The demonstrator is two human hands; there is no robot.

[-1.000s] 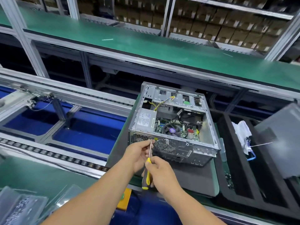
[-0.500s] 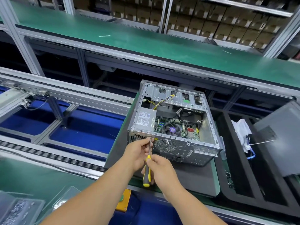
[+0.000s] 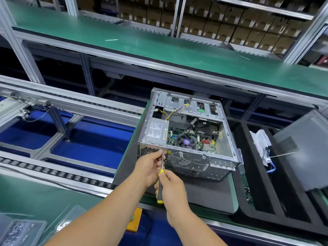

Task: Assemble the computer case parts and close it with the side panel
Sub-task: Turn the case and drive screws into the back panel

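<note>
An open grey computer case lies on its side on a dark mat, its motherboard, fan and power supply exposed. My right hand grips the yellow-and-black handle of a screwdriver. The screwdriver's tip meets the case's near rear edge beside the vent grille. My left hand pinches the metal shaft just below the tip. A grey side panel leans at the far right, apart from the case.
The dark mat sits on a green pallet. A black foam tray to the right holds a white bag. Roller conveyor rails run on the left. Clear plastic trays of small parts sit at the lower left.
The view has shifted slightly. Both hands stay on the screwdriver at the same spot on the case's rear edge.
</note>
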